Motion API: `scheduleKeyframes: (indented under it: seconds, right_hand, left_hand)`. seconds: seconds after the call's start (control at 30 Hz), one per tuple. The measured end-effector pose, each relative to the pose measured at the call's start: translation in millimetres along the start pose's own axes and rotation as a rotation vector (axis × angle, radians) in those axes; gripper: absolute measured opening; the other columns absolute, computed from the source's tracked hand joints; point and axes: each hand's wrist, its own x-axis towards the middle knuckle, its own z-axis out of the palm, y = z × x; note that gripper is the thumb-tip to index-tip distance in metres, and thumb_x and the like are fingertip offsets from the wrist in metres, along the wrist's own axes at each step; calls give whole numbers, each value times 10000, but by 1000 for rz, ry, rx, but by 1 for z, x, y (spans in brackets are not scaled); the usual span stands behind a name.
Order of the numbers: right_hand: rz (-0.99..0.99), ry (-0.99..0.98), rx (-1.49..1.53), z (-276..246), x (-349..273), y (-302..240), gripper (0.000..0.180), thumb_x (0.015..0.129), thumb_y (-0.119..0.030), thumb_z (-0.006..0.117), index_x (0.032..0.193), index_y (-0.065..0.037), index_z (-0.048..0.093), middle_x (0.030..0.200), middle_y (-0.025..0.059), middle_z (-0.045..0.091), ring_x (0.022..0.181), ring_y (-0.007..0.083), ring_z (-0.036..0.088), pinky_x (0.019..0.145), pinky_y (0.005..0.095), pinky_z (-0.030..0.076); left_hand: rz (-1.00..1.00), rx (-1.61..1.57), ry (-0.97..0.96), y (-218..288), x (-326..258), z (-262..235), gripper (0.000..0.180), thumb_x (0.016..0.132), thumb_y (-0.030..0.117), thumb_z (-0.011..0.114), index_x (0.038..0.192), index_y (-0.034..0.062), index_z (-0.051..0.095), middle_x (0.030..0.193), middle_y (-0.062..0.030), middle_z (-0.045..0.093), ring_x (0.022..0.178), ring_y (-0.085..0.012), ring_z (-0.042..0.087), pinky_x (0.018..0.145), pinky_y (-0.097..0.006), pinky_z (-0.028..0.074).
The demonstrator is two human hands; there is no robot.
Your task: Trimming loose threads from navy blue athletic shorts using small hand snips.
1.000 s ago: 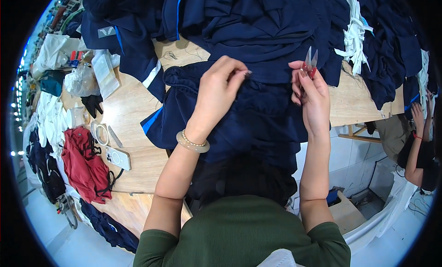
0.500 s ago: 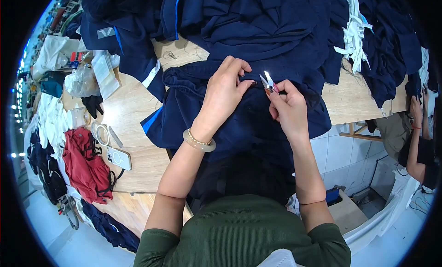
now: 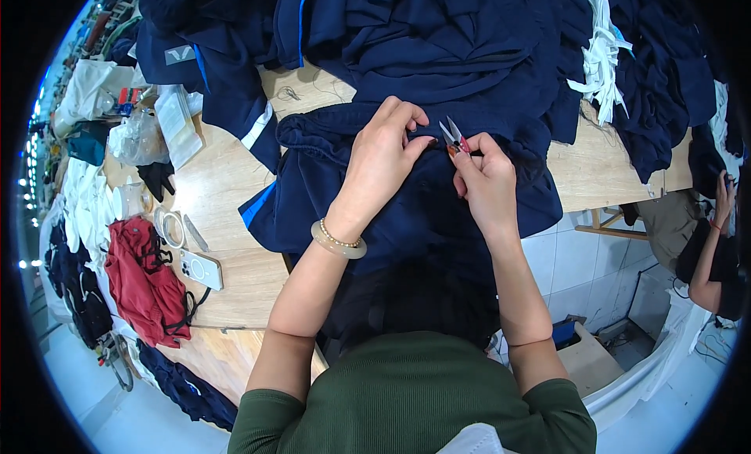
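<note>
A navy garment (image 3: pixel 368 196) with a gathered, stitched waistband lies in front of me at the table edge and hangs over toward my lap. My left hand (image 3: pixel 383 149), wrist ringed by a pale bangle and a beaded bracelet, pinches the waistband with bent fingers and thumb. Just right of it, my right hand (image 3: pixel 489 176) is closed around small thread snips (image 3: pixel 454 132) with a reddish handle. Their two pointed blades stand apart, aimed up and left over the waistband near my left thumb. Whether they touch a thread is too small to tell.
More navy garments (image 3: pixel 446 55) are heaped at the far side. White strips (image 3: pixel 602 59) hang at the far right. To the left lie a phone (image 3: pixel 202 269), a tape roll (image 3: pixel 172 228), a red bag (image 3: pixel 145 278) and plastic bags (image 3: pixel 139 141). A co-worker's hand (image 3: pixel 724 196) shows at right.
My right hand and the snips have shifted slightly left, closer to my left hand, which stays put on the waistband. The co-worker's hand at the right has moved.
</note>
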Motion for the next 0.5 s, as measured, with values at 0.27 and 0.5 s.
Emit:
scheduleKeyframes:
  seconds: [0.27,0.5]
  right_hand:
    - [-181,-7,132,1,5,16,84,975,-89,523,933,-16,523,581,9,541,507,31,453,459,215,307]
    - [-192,37,315,-11,3,3,88,995,-112,519,959,-33,526,641,-37,504,529,-2,356,479,172,250]
  left_hand:
    - [-6,-12,34,6,3,2,225,780,37,734,964,0,609,907,-70,527,670,-194,546,637,-307,472]
    - [44,116,51,7,11,10,165,791,44,722,939,35,651,899,-55,541,668,-181,540,635,-310,463]
